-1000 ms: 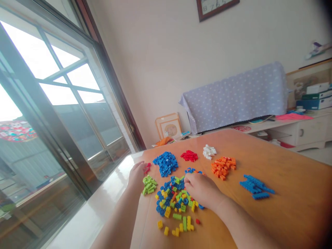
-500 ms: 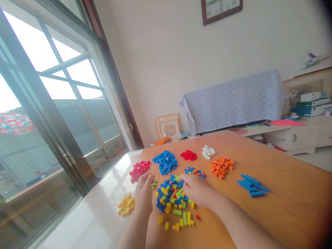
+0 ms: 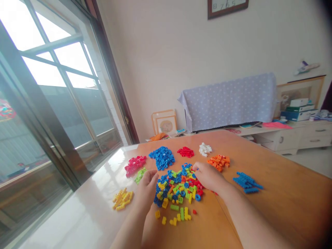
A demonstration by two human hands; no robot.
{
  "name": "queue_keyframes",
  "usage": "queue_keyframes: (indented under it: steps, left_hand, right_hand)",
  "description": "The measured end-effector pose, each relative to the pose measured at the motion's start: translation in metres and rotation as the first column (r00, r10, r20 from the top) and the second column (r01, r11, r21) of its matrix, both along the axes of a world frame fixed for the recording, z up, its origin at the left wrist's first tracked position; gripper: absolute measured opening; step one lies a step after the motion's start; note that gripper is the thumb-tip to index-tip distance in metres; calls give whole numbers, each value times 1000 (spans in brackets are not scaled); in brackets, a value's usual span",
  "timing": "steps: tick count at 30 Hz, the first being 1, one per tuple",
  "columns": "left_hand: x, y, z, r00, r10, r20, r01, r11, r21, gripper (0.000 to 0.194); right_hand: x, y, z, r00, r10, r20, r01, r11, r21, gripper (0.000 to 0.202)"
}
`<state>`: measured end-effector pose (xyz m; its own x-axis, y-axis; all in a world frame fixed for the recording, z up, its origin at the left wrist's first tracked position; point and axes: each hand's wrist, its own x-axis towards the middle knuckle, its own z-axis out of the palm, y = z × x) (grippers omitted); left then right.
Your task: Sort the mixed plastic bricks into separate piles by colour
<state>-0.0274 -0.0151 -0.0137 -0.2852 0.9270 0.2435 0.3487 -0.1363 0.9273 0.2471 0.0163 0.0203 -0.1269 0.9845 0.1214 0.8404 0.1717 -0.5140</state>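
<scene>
A mixed pile of toy building bricks [image 3: 178, 186] in blue, green, yellow, red and orange lies on the table in front of me. At its left edge is my left hand [image 3: 147, 185], thumb and fingers drawn together; anything between them is hidden. My right hand [image 3: 209, 175] reaches over the pile's far right side with its fingers curled in, and what its fingertips hold cannot be made out. Just beyond my left hand lies a small group of light green bricks [image 3: 140, 175]. Several yellow and green bricks [image 3: 182, 213] lie loose along the pile's near edge.
Sorted heaps ring the pile: yellow [image 3: 122, 199], pink [image 3: 135, 165], round blue [image 3: 162, 158], red [image 3: 185, 152], white [image 3: 205, 149], orange [image 3: 219, 162] and long blue bricks [image 3: 247, 182]. They share one brown glossy table [image 3: 275, 204]. A window [image 3: 75, 93] stands at the left.
My right hand has moved right and slightly away, uncovering more red bricks in the mixed pile. My left hand stays beside the pile, with more of the green group showing. The view has shifted slightly.
</scene>
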Motion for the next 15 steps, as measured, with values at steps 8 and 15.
queue_keyframes:
  steps: [8, 15]
  left_hand:
    - [-3, 3, -1, 997, -14, -78, 13, 1000, -21, 33]
    - [0, -2, -1, 980, -42, -194, 35, 999, -41, 32]
  right_hand:
    - [3, -1, -2, 995, -23, 97, 27, 999, -46, 26]
    - [7, 10, -9, 980, -103, 172, 113, 993, -46, 23]
